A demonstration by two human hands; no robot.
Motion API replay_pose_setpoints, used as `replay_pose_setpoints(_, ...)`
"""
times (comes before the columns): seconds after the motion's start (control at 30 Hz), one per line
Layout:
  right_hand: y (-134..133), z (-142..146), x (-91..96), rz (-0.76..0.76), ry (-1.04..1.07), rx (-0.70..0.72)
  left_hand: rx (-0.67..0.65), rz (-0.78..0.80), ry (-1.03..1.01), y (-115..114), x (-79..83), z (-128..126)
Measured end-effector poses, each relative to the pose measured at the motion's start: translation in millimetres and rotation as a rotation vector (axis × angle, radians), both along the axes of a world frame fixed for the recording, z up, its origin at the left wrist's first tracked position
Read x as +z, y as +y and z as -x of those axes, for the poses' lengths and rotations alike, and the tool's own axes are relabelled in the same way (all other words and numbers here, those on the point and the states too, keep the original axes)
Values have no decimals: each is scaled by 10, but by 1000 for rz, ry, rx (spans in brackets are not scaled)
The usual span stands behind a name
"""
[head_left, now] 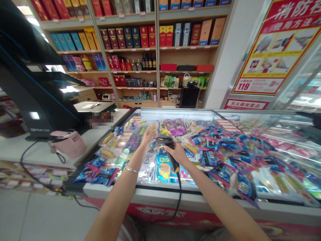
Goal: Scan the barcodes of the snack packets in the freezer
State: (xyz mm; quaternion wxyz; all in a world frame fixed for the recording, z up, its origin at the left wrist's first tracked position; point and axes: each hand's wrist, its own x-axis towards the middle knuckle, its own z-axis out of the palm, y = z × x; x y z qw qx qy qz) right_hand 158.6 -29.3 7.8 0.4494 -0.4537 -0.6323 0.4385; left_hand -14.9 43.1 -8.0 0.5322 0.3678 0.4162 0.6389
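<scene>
1. A black barcode scanner point(166, 141) is held in the right hand point(178, 153). The grip is clenched round its handle, and the scanner's head is turned toward the left.
2. A small packet point(152, 128) in a clear wrapper is held up by the left hand point(147, 138), with the grip closed on it at the fingertips. The packet is kept just beside the scanner's head; whether the two touch cannot be told.
3. Both hands and what they hold are raised above the glass lid of a freezer chest point(150, 194), near its middle and toward the front.
4. A black cable point(180, 194) is seen running from the foot of the scanner's handle down over the chest's front rim.
5. A thin bracelet point(131, 169) is worn on the left wrist.
6. Under the glass, the chest is filled with wrapped packets point(225, 150) in blue, purple and yellow, laid in loose heaps.
7. To the left of the chest a white desk point(37, 154) is seen. A pink cap point(68, 143) lies on it near the chest, and a black till screen point(37, 100) stands behind the cap.
8. Behind the chest, wooden shelves point(140, 50) are stocked with boxes and bottles, and a red poster point(278, 50) is fixed to the wall on the right.
</scene>
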Motion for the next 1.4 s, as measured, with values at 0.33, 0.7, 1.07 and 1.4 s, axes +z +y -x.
replay_pose_setpoints(0.33,15,-21,-2,-73,-68,-12,-35,-39,-226,62,-73,3)
replay_pose_setpoints(0.7,37,-32,-21,-77,-159,1,-118,-203,138,169,-203,120)
replay_pose_setpoints(1.07,20,-36,1,-62,-76,0,-46,-354,486,162,-184,168)
replay_pose_setpoints(1.4,31,-32,11,-2,24,33,-127,-404,570,165,-202,130)
